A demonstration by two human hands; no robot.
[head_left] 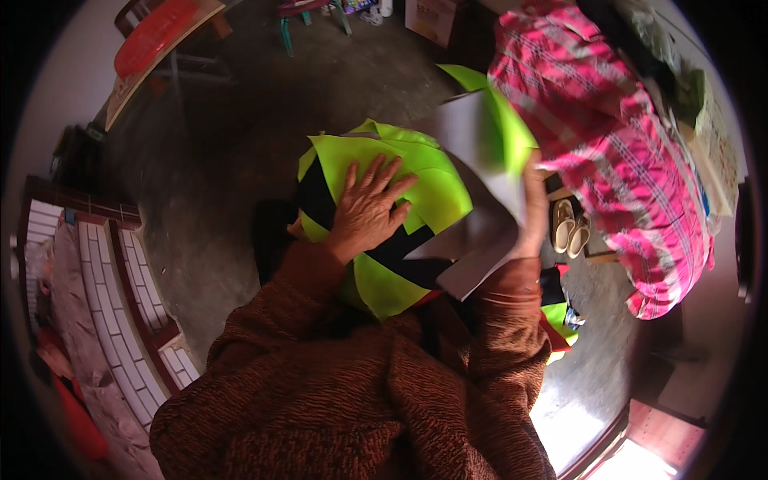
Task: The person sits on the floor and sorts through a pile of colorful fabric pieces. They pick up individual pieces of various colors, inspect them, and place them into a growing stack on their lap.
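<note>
A pile of neon yellow-green fabric pieces (432, 180) lies before me, in front of my lap, with black fabric (318, 189) among them. Pressed palm-down on the pile, my left hand (369, 210) has its fingers spread. My right hand (531, 207), blurred, grips a curled fabric sheet (489, 192) at the pile's right side. The sheet looks greyish white on the face towards me, and a bright green flap (510, 129) rises beside it. The right fingertips are hidden behind the material.
Pink plaid cloth (606, 144) covers something at the right, with a pair of shoes (570, 231) below. More green, black and red fabric (558, 318) lies on the floor at right. A table with a red top (156, 36) stands at upper left; a white-tiled brick structure (114, 288) is at left.
</note>
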